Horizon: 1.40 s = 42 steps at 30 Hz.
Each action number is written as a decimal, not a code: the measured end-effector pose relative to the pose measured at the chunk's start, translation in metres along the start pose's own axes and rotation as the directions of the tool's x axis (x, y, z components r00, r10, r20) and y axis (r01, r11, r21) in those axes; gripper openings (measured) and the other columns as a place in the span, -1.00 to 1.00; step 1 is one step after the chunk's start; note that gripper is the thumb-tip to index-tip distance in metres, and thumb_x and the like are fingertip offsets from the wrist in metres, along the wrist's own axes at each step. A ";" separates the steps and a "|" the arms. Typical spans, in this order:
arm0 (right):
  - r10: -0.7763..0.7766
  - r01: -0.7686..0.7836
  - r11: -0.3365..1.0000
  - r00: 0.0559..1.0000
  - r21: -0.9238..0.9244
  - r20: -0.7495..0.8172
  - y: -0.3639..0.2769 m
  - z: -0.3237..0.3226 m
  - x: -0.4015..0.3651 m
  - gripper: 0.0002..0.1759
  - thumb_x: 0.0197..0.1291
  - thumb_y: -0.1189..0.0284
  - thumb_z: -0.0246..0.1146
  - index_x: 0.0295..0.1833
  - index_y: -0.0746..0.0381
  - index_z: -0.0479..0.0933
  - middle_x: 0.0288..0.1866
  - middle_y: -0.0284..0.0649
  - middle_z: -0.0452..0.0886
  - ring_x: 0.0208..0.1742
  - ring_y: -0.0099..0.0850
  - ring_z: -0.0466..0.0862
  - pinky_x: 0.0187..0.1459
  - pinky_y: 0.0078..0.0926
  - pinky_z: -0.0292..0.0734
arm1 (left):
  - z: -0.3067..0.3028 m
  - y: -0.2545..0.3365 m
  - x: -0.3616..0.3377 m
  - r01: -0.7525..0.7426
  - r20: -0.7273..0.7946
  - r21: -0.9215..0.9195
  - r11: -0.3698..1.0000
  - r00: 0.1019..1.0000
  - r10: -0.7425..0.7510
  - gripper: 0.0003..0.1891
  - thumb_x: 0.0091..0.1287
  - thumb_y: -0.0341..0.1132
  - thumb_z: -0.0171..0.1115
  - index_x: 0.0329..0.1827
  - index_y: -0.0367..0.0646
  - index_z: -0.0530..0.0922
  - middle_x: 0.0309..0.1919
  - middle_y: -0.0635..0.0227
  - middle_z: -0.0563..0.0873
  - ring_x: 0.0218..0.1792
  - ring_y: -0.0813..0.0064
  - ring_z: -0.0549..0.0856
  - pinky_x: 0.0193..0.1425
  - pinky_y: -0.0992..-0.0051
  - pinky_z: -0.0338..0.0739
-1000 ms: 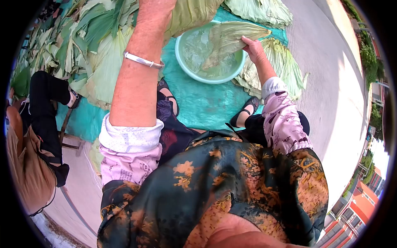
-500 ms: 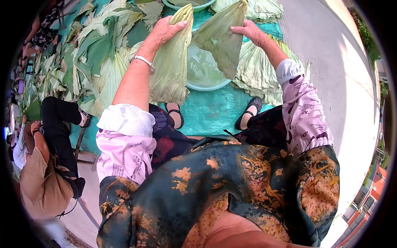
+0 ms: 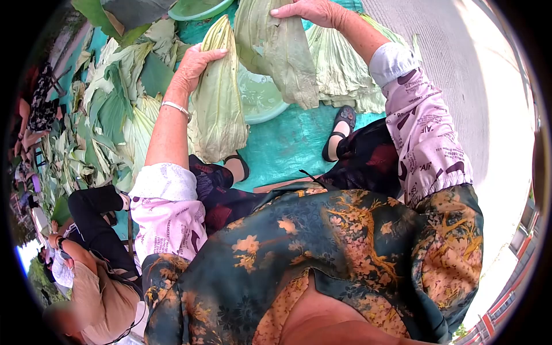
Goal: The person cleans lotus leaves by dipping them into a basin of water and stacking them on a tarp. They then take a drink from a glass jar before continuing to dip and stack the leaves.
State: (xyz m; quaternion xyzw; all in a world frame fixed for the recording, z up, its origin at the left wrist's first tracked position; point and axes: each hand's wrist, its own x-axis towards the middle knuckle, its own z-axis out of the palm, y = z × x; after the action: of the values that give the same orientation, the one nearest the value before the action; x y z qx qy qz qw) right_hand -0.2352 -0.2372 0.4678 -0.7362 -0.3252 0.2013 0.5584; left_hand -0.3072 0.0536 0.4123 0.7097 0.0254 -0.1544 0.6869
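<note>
My left hand (image 3: 194,64) is closed round the narrow top of a folded stack of pale green lotus leaves (image 3: 218,109), which fans out downward. My right hand (image 3: 310,10), near the upper edge of the view, pinches a single wilted lotus leaf (image 3: 282,54) between thumb and fingers. This leaf hangs beside the stack and shows a small hole. Behind both stands a green basin (image 3: 267,115) with water in it, partly covered by the leaves.
Another pile of pleated leaves (image 3: 345,72) lies on the turquoise sheet (image 3: 287,152) at right. Many loose leaves (image 3: 115,103) spread across the left. A second basin (image 3: 198,8) is at the top. A seated co-worker (image 3: 106,282) is at lower left, concrete (image 3: 437,52) at right.
The view has shifted. Both hands now appear farther left, the right one also higher with its leaf. The single leaf has turned and hangs more broadly. Both hands keep their hold.
</note>
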 end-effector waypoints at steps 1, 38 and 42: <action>0.015 -0.015 1.000 1.000 0.003 -0.005 -0.001 -0.003 -0.002 -0.60 0.09 0.31 0.29 0.00 0.31 0.56 -0.13 -0.32 0.64 -0.15 -0.55 0.57 -0.04 -0.54 0.45 | 0.001 0.002 0.001 -0.040 -0.006 -0.067 0.997 0.999 0.040 -0.56 0.09 -0.33 0.39 0.02 -0.30 0.48 -0.21 0.28 0.67 -0.26 0.47 0.67 -0.09 0.44 0.59; 0.348 -0.295 0.914 0.923 0.278 -0.165 0.100 -0.067 -0.199 -0.60 -0.11 0.32 0.43 -0.13 0.23 0.54 -0.26 -0.38 0.62 -0.21 -0.55 0.59 -0.13 -0.49 0.50 | 0.190 -0.001 0.035 0.100 0.125 -0.014 0.995 0.987 -0.098 -0.66 0.10 -0.63 0.21 -0.01 -0.35 0.50 -0.26 0.18 0.68 -0.35 0.34 0.70 -0.23 0.38 0.65; 0.372 -0.492 0.843 0.824 -0.216 -0.427 0.099 -0.102 -0.204 -0.60 -0.13 0.31 0.40 -0.20 0.32 0.53 -0.33 -0.32 0.63 -0.29 -0.49 0.61 -0.18 -0.48 0.48 | 0.231 -0.007 0.034 0.022 0.061 -0.018 1.000 0.998 -0.021 -0.63 0.09 -0.64 0.21 0.01 -0.35 0.49 -0.24 0.19 0.68 -0.33 0.32 0.70 -0.20 0.36 0.65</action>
State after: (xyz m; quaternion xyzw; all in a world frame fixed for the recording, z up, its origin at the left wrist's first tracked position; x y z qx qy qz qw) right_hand -0.2873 -0.4674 0.3898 -0.8950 -0.0648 0.1275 0.4226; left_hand -0.3192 -0.1788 0.3948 0.6980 0.0135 -0.1829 0.6922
